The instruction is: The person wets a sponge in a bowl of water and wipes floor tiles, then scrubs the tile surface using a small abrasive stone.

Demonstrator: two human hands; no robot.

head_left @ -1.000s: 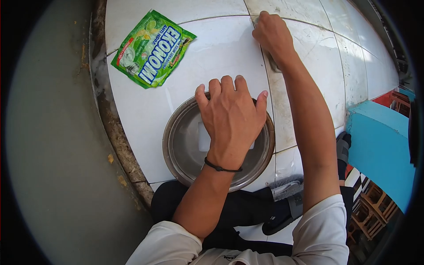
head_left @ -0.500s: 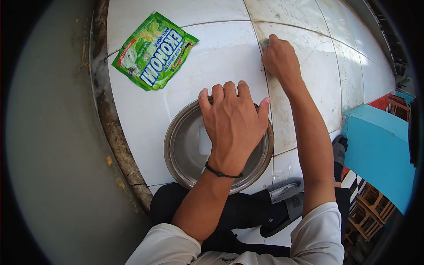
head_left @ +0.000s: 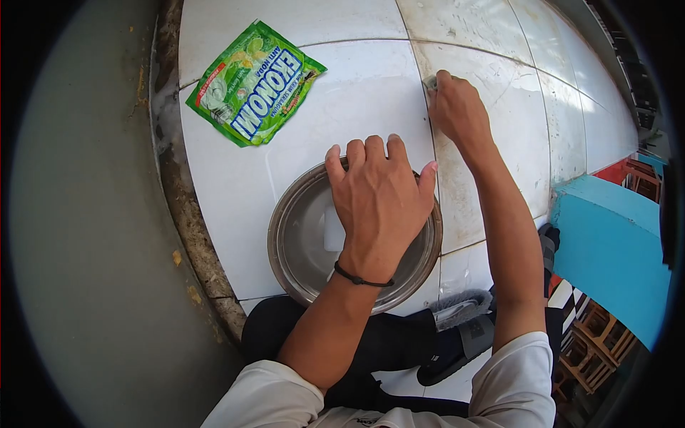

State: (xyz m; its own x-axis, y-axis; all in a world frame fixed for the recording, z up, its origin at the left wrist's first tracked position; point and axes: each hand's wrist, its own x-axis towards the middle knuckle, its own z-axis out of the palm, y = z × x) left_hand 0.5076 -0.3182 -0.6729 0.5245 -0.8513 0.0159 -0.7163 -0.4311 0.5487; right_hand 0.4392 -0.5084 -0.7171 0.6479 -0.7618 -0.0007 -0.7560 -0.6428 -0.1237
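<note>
My left hand [head_left: 379, 196], with a dark band at the wrist, reaches across a round metal basin [head_left: 277, 246]. Its fingers hook over the far rim, and the thumb lies against the right rim. Inside the basin a pale patch shows, partly hidden by the hand; I cannot tell what it is. Farther right, my right hand [head_left: 460, 107] is closed and pressed down at a dirty joint between white tiles [head_left: 364, 85]. A small greyish-green piece [head_left: 431, 83] sticks out from its fingers, mostly hidden.
A green detergent pouch [head_left: 257, 85] lies beyond the basin on the left. A grey bristled brush [head_left: 462, 308] rests beside my shoe. On the left runs a rough floor edge [head_left: 189, 214] along a grey surface; a turquoise block [head_left: 614, 242] stands at right, with wooden furniture [head_left: 599, 342] below.
My right hand has slid a short way along the tile joint, back towards me. The left hand stays on the basin, and the view has shifted slightly.
</note>
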